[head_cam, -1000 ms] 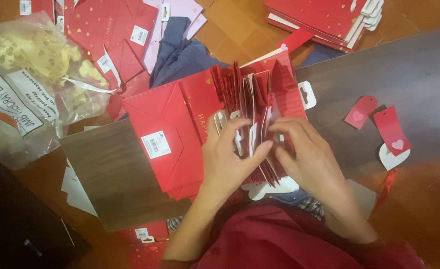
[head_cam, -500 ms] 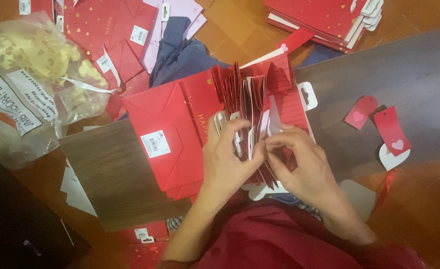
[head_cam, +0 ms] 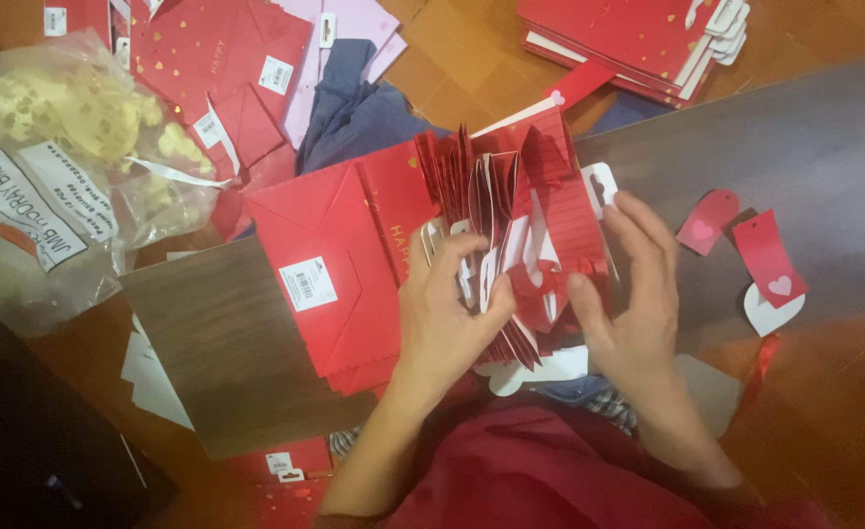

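A thick bundle of red gift bags [head_cam: 511,225] with white handles stands on edge on a dark wooden board [head_cam: 227,343]. My left hand [head_cam: 447,318] grips the near left side of the bundle, fingers tucked between the bags. On the bundle's right side my right hand [head_cam: 628,294] lies with spread fingers, its thumb pressing a red bag. A flat red gift bag [head_cam: 325,274] with a white label lies just left of the bundle.
A clear plastic sack of yellow pieces [head_cam: 60,167] sits at the far left. More red and pink bags [head_cam: 246,69] lie at the top left, a red stack [head_cam: 638,39] at the top right. Red heart tags [head_cam: 761,260] rest to the right.
My right hand has shifted to the right and spread its fingers over the bundle's right side. The left hand has stayed on the near left of the bundle.
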